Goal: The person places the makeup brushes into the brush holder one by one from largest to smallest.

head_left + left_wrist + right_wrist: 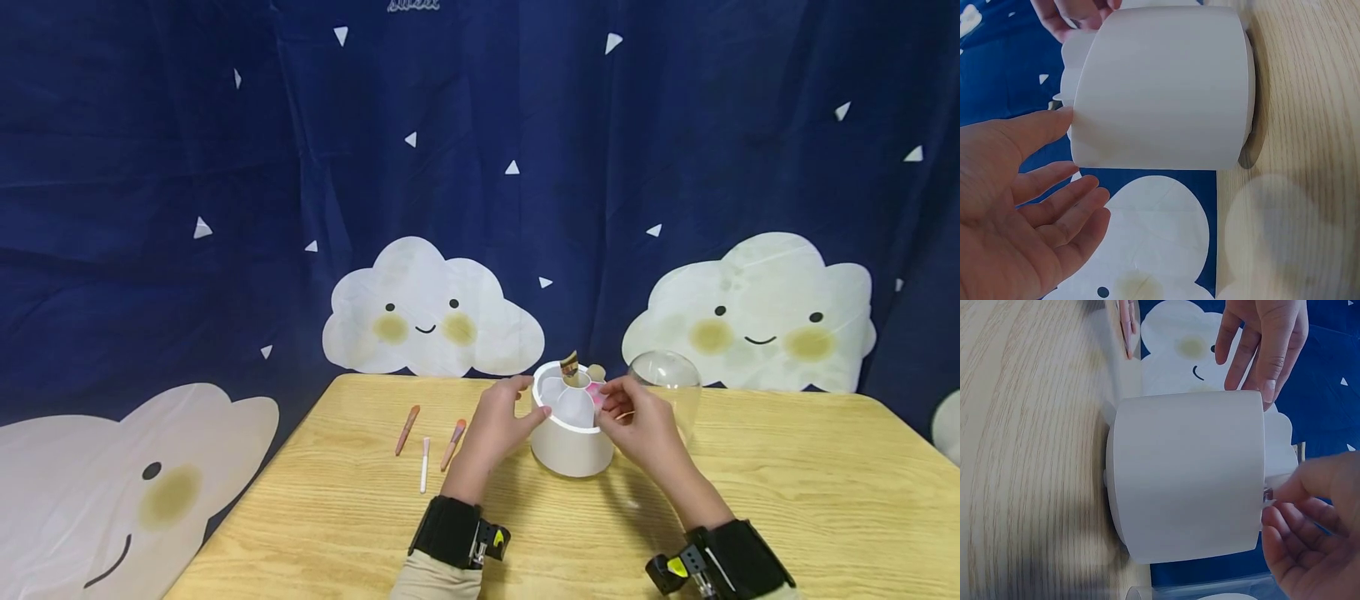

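A round white organizer [572, 450] with divided compartments stands on the table between both hands. My left hand [498, 421] rests at its left rim, thumb and fingers spread and touching the edge. At the right rim, my right hand [637, 417] pinches a small item [1267, 495] between thumb and fingertips, mostly hidden by them. Something pink [596, 392] shows in the compartment beside those fingertips; I cannot tell whether it is the pinched item. A shiny gold piece [569, 364] sticks up near the organizer's middle, and a beige round piece [596, 372] sits at its back.
Left of the organizer lie a dark pink makeup brush [407, 430], a white-handled brush [425, 465] and an orange-tipped brush [453, 445]. A clear dome cover [678, 387] stands behind my right hand. A blue curtain [480, 167] with clouds hangs behind the wooden table [810, 467].
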### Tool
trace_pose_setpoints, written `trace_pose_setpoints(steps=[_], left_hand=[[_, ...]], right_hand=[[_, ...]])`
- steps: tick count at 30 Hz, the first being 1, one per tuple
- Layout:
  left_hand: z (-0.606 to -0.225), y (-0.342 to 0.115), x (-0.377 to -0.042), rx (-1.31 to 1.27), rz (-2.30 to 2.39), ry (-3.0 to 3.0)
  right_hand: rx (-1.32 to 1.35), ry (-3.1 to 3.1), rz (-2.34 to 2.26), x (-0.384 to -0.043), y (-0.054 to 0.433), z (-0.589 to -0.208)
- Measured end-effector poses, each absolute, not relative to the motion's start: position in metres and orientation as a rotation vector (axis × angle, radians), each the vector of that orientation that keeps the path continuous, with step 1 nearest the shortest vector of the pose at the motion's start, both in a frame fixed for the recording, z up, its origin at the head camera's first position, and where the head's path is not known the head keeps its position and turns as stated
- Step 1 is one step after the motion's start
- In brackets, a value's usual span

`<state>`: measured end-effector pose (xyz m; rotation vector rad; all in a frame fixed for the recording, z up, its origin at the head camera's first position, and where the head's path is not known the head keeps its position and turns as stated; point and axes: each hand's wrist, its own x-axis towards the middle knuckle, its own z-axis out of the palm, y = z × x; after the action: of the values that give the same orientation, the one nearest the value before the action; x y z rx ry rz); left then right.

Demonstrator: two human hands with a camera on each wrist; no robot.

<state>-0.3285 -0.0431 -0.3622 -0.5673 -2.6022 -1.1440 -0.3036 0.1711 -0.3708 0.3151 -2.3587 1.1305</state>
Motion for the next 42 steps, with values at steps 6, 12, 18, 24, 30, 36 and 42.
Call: trace_pose_setpoints(steps=[6, 12, 18, 24, 30, 36, 42], left_hand=[[-0.3621, -0.0433, -0.3292, -0.586, -1.158, -2.586], [-0.3631, -0.0437, -0.3308, -0.593, -1.150, -2.588], [-0.3626, -0.0437, -0.3302, -0.592, -1.162, -2.586], [-0.3613, -0.0436, -0.3294, -0.592, -1.166, -2.585], [-0.3617, -0.0436, -0.3297, -0.591, -1.144, -2.587], [-0.3630, -0.0436, -0.3302, -0.580, -1.145, -2.596], [-0.3630, -0.0438, -0.3302, -0.576, -1.141, -2.596]], right_hand=[[0.319, -2.407, 1.101, -0.3045, 0.1712, -0.3698], [0.310, -2.441, 1.030, -0.3041, 0.1715, -0.3697], [0.303, -2.425, 1.004, -0.3043, 0.1729, -0.3687], [0.277, -2.405, 1.024, -0.3023, 0.1751, -0.3659], [0.241, -2.390, 1.028, -0.3030, 0.1757, -0.3668], [0.215, -2.383, 1.020, -0.3031, 0.1758, -0.3676], [0.211, -2.385, 1.018, -0.3030, 0.1773, -0.3684]])
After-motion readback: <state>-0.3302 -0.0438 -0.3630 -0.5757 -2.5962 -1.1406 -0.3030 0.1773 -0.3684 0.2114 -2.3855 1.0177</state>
